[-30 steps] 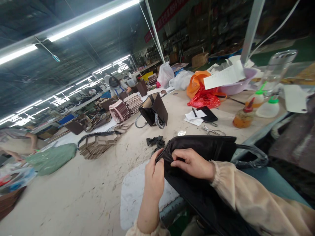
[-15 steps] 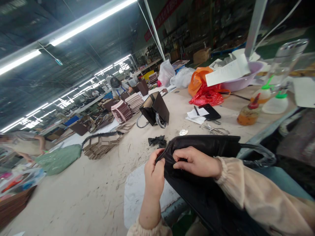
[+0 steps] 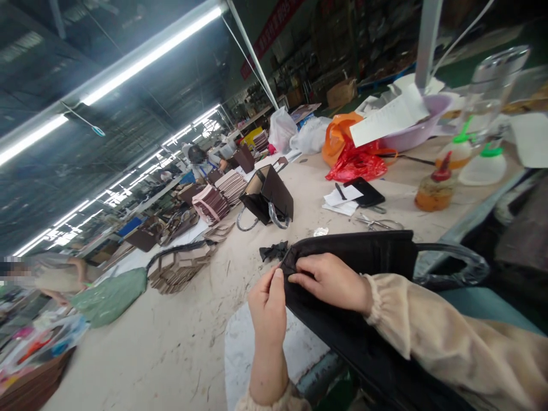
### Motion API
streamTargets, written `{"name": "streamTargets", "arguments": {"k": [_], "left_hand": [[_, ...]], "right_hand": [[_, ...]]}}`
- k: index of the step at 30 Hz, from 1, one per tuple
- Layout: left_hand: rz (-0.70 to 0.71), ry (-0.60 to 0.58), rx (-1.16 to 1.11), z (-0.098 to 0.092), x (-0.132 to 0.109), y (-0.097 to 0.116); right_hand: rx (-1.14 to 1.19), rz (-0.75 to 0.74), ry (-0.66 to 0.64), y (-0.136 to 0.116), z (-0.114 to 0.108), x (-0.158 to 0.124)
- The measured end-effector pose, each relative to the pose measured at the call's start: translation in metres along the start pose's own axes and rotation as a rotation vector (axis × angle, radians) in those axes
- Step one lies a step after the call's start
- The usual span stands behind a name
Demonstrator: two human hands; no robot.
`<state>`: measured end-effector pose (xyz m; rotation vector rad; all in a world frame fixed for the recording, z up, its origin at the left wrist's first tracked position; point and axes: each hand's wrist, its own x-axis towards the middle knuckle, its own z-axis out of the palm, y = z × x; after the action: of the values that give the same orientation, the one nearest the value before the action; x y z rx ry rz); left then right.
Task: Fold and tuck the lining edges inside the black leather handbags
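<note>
A black handbag (image 3: 355, 245) lies at the table's near edge, its wrapped handle (image 3: 454, 257) pointing right. My left hand (image 3: 269, 302) pinches the bag's left end corner between thumb and fingers. Close beside it, my right hand (image 3: 329, 279) is closed on the black material just inside the opening, fingertips pressed together. Small black scraps (image 3: 274, 251) rest on the table just beyond my left fingertips. The lower part of the bag hangs in shadow beneath my right forearm.
A finished-looking brown bag (image 3: 269, 197) stands ahead. Scissors (image 3: 379, 224), a black phone-like slab (image 3: 366, 193) and a glue bottle (image 3: 434, 191) lie to the right. Stacked brown pieces (image 3: 212, 202) and a green bag (image 3: 111, 297) are leftward. A person (image 3: 55, 271) works at far left.
My right hand has shifted slightly left, nearer my left hand, both still on the bag's corner. The corner material is now folded more tightly between them. The view has tilted slightly.
</note>
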<state>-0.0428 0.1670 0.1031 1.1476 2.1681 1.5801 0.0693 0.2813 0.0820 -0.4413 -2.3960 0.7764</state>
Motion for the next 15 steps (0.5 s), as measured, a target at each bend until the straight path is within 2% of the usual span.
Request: {"name": "streamTargets", "arguments": {"k": [9, 15], "left_hand": [[-0.034, -0.067, 0.137, -0.005, 0.012, 0.016], [-0.034, -0.068, 0.172, -0.006, 0.014, 0.02]], "right_hand": [[0.063, -0.05, 0.023, 0.009, 0.01, 0.002], [-0.011, -0.035, 0.015, 0.006, 0.009, -0.001]]}}
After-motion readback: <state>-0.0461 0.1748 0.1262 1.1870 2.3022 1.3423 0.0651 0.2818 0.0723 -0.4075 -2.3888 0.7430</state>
